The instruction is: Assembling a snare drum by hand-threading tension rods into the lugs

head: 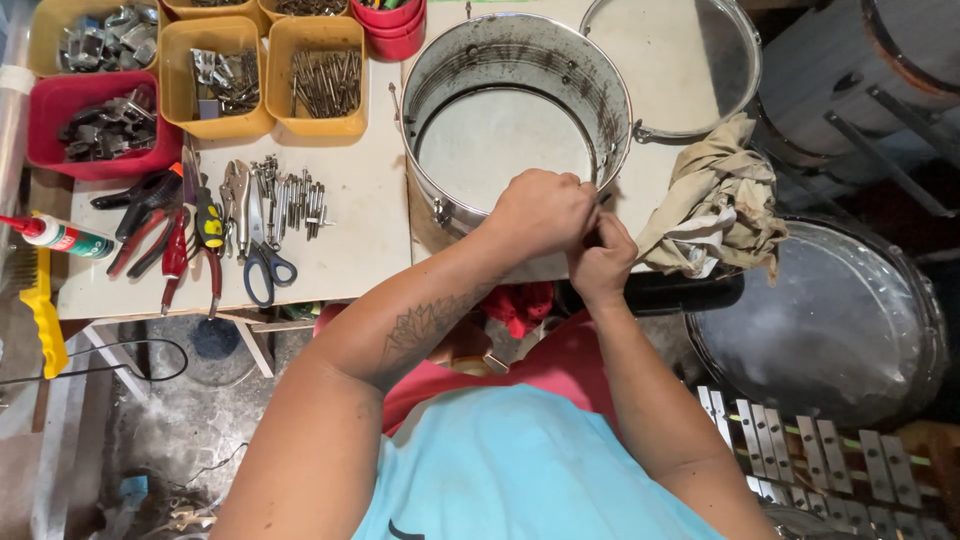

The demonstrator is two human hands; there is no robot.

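A round metal drum shell (440, 70) stands on the white workbench (365, 215), open side up, its inner wall dark and worn. My left hand (540, 212) is closed in a fist at the shell's near rim. My right hand (600, 262) is closed just below it, gripping a small dark tool or part that I cannot make out. Both hands touch at the rim's right front edge. What they pinch is hidden by the fingers.
Yellow bins (315, 75) and red bins (90, 125) of metal hardware sit at the back left. Pliers, scissors (262, 262) and loose bolts (290, 195) lie on the bench. A metal hoop (690, 60), crumpled rag (715, 205), another drum (820, 320) and a metal-bar instrument (830, 455) are to the right.
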